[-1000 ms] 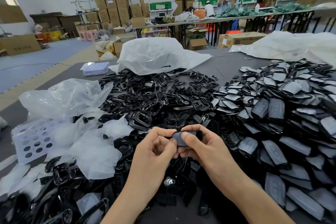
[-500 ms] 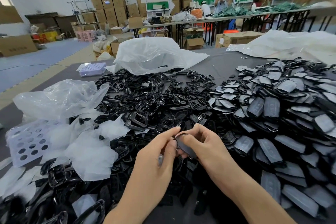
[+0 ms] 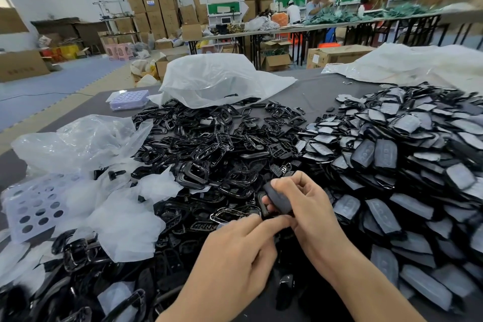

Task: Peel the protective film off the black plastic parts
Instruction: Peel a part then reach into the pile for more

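My right hand grips a black plastic part, holding it nearly upright with its dull grey film side toward me. My left hand sits just below it, and its fingertips pinch at the part's lower edge. Whether film has come loose there is hidden by the fingers. To the right lies a large heap of film-covered parts. Glossy black frames are piled in the middle of the dark table.
Crumpled clear film and plastic bags lie at the left beside a white perforated tray. A big white bag and a second tray sit at the back. More plastic sheeting covers the far right.
The part has been turned from lying flat between both hands to standing upright in my right hand. My left hand has dropped lower, below the part.
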Available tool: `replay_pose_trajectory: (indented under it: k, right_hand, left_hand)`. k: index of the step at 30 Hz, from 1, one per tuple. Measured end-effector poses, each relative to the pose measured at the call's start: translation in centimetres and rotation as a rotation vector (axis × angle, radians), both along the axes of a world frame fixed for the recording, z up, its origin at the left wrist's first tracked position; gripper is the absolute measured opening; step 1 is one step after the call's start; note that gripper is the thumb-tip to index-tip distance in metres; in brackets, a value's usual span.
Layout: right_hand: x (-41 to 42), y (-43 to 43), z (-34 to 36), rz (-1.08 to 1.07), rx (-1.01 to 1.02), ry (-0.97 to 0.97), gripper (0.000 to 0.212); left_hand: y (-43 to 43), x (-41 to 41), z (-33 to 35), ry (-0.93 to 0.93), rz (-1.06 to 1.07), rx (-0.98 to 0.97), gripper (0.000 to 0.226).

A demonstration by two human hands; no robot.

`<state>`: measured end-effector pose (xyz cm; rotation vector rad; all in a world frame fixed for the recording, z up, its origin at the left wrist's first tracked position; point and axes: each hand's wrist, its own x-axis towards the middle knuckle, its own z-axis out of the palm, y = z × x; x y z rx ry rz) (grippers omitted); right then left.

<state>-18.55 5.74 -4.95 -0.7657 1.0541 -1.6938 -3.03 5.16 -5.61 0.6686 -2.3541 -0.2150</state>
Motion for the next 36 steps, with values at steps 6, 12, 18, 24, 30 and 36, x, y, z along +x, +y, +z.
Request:
replay_pose_trajectory:
  k: [6,12,18,24,30,36]
  right_hand:
    - [0.3,0.2,0.1,0.078,-0.007,-0.014,0.032]
    - [1.6,0.4,-0.3,0.184,-0.054,0.116,0.018]
    - [1.3,0.6,-0.7,0.285,-0.03,0.382,0.022]
    - [-0.9,0.5,0.6,-0.113,-0.073,0.547,0.033]
    - [-7.3,1.3,2.2,-0.641,-0.173,0.234,0.082]
    - [-3.8,1.2,0.3,-0.361,-0.132,0.643,0.06]
  left_hand:
    - [-1.2,0.7,-0.1,0.427,0.173,0.374,0.026]
    - [-1.3,0.3,0.0,0.494,0.146,0.572,0.018]
    - [-2.7,1.1,0.1,0.624,0.274,0.62,0.009]
    - [-3.1,1.0,-0.6,0.56,0.259,0.664,0.017]
    - [-3.0,1.2,-0.9,0.475,0.269,0.538,0.027]
    - [-3.4,1.4,-1.4,0.299,0.374,0.307,0.024]
